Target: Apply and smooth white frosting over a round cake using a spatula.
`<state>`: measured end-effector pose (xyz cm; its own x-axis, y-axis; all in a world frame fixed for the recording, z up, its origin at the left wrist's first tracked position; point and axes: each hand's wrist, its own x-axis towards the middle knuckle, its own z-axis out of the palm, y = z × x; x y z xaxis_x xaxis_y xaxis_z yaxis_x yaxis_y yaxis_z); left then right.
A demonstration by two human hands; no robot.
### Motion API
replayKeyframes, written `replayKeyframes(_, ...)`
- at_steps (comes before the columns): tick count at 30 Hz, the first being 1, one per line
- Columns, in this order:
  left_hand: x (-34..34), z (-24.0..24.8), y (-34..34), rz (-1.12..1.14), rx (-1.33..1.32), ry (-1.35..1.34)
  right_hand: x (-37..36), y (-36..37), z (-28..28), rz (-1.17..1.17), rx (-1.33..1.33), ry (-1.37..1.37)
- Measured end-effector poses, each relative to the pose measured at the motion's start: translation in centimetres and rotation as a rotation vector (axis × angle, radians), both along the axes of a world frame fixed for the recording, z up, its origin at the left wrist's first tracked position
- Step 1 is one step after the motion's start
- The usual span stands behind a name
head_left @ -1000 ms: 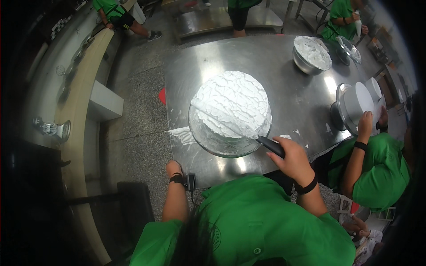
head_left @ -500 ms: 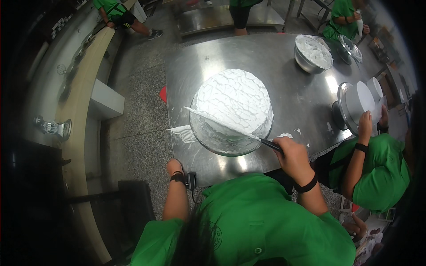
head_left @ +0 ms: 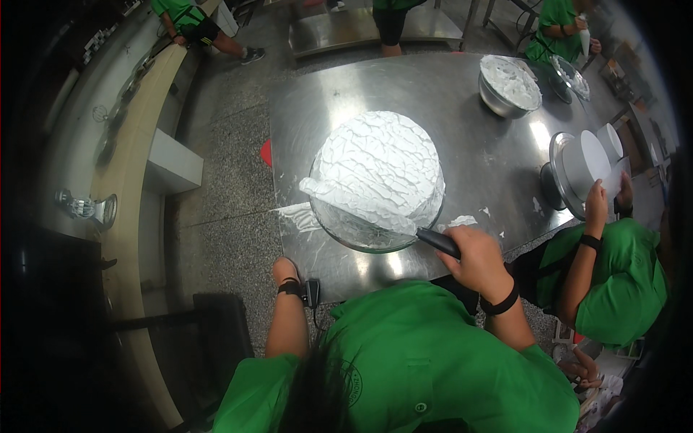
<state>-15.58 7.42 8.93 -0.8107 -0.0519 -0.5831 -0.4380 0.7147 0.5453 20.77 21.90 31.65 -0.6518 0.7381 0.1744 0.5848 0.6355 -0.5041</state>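
A round cake [head_left: 379, 159] covered in ridged white cream sits on a glass turntable [head_left: 382, 249]. My right hand [head_left: 478, 261] grips the black handle of an icing spatula [head_left: 361, 207]. Its long blade is coated in white cream and lies across the near side of the cake, its broad face showing; I cannot tell whether it touches the cream. My left hand [head_left: 286, 270] is at the table's near left edge, apart from the cake; its fingers are hard to make out.
Cream smears mark the steel table [head_left: 310, 94]. At the back right stands a metal bowl [head_left: 509, 86] of white cream. To my right, a co-worker's hands [head_left: 596, 206] are at a white cake form [head_left: 586, 164] on a turntable. More people stand farther off.
The spatula blade has rolled from nearly edge-on to show its broad, cream-coated face. Its handle has dipped slightly with my right hand. My left hand is almost unmoved.
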Motion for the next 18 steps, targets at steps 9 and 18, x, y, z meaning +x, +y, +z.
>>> replayKeyframes(9, 0.0, 0.2, 0.1, -0.02, 0.011, 0.0, -0.1, -0.8, 0.8, -0.024, -0.218, 0.051)
replayKeyframes(18, -0.6, -0.9, 0.0, 0.038, 0.03, -0.057, -0.2, 0.6, 1.0, -0.312, -0.232, 0.35)
